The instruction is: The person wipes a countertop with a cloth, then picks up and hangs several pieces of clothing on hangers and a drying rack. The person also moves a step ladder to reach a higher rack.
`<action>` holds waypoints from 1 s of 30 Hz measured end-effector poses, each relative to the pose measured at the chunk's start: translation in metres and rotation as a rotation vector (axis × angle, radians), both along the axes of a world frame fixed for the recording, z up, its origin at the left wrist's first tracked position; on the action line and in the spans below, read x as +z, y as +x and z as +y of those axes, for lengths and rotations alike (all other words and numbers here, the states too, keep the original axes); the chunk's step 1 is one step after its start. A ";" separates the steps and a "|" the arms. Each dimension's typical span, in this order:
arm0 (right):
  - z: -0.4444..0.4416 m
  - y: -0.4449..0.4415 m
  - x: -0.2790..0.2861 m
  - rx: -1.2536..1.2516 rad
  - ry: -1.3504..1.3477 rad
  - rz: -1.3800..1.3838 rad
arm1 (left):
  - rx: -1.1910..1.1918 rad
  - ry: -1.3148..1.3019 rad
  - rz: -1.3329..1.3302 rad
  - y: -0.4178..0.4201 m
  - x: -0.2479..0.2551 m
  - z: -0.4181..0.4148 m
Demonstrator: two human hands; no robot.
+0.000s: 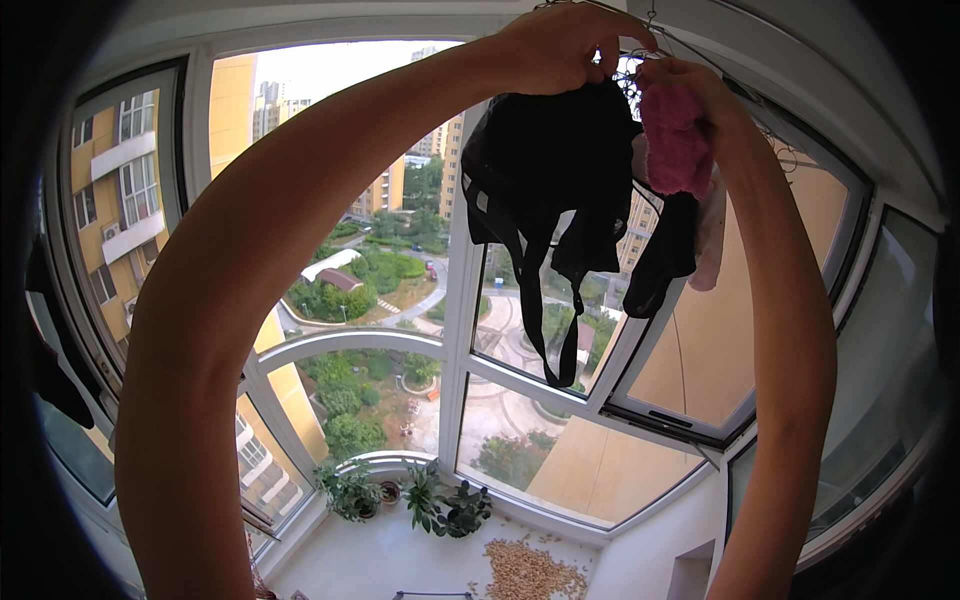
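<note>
Both my arms reach up to a metal hanging rack [750, 94] near the ceiling. My left hand [574, 45] is at the top of a black strapped garment [559, 157], whose straps dangle below; its fingers bend around the rack's wire parts. Close on the right, my right hand [686, 79] pinches the upper end of a fluffy pink cloth item [675, 142]. Beneath and behind the pink item hang a black sock [656, 262] and a pale pink sock-like item [707, 255]. The exact grip of the left fingertips is hard to make out among the wires.
Tall windows with white frames [452, 300] surround the rack, one pane tilted open at the right. Potted plants [450, 510] line the foot of the windows. Many small tan pieces, perhaps peanuts [529, 570], lie spread on the white floor surface [360, 562].
</note>
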State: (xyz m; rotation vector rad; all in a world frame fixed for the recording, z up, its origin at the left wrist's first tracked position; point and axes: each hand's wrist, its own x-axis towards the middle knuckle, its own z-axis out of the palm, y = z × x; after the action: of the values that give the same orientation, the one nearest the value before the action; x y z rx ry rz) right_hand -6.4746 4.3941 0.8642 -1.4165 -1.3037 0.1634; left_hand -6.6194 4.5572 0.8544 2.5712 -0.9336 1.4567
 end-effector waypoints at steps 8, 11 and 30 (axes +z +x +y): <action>-0.001 -0.007 -0.004 -0.135 0.056 -0.065 | 0.104 -0.043 -0.207 0.012 -0.004 -0.013; -0.003 -0.014 -0.010 -0.190 0.099 -0.084 | 0.123 -0.162 -0.228 0.013 -0.010 -0.018; -0.122 -0.120 -0.617 0.006 -0.850 0.909 | 0.488 -0.770 1.392 -0.224 -0.677 -0.020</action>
State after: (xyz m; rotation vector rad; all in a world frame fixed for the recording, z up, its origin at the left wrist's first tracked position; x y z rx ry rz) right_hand -6.5943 4.2722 0.2471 -1.6881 -0.4502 1.3199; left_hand -6.8436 4.5374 0.1778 2.3138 0.3849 -0.2260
